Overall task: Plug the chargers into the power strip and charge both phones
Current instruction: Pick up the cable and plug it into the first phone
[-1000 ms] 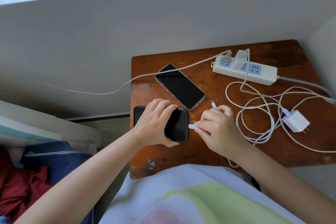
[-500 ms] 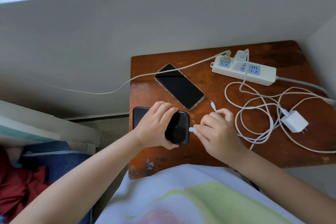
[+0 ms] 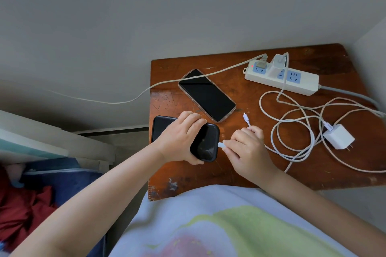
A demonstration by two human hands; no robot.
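Head view looks down on a brown wooden table (image 3: 240,173) set in a corner of grey walls. Near the table's left edge lies a black phone (image 3: 205,144), screen up. The left hand (image 3: 180,139) lies across its middle, fingers over the far edge and thumb under the near edge, grasping it. The right hand (image 3: 245,148) is just right of the phone; thumb and forefinger pinch a white plug (image 3: 220,145) whose tip touches the phone's right end. Whether it is seated in the port cannot be told. A second white connector (image 3: 246,118) sticks out past the far side of the right hand's knuckles, its cable running under the fingers.

Farther back, a second phone (image 3: 206,95) in a clear case lies diagonally, screen dark, with nothing plugged into it. At the far right sits a white power strip (image 3: 300,84) with blue sockets and a small red light at its left end. One white charger (image 3: 276,64) stands in it, beside a grey plug (image 3: 262,61) whose cord (image 3: 125,101) trails off the table to the left. A second charger (image 3: 338,136) lies loose on the table at the right, prongs bare, well apart from the strip. White cables (image 3: 292,131) loop in a tangle between the strip, the loose charger and the right hand.
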